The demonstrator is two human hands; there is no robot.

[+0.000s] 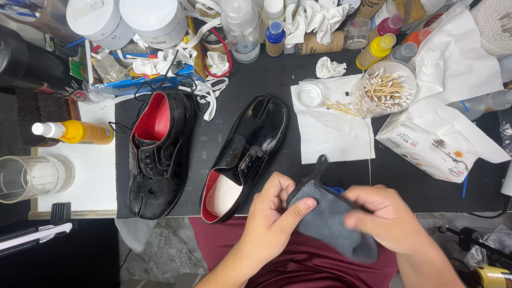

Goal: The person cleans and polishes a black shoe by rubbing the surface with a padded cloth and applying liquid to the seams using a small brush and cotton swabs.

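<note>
Both my hands hold a grey cloth [333, 224] over my lap at the near edge of the black mat [266, 80]. My left hand [274, 213] pinches its left edge with the thumb on top. My right hand [386, 216] grips its right side. Two glossy black split-toe shoes with red lining lie on the mat beyond my hands. The right shoe [250, 144] lies just above my left hand, heel toward me. The left shoe [160, 154] sits farther left, toe toward me.
A white paper sheet [330, 133] with a small clear lid [310, 92] lies right of the shoes. A bowl of cotton swabs [386, 85] and a tissue pack [426, 144] sit at right. Bottles, tubs and rags crowd the back. A yellow bottle [80, 132] and glass jar [32, 176] sit at left.
</note>
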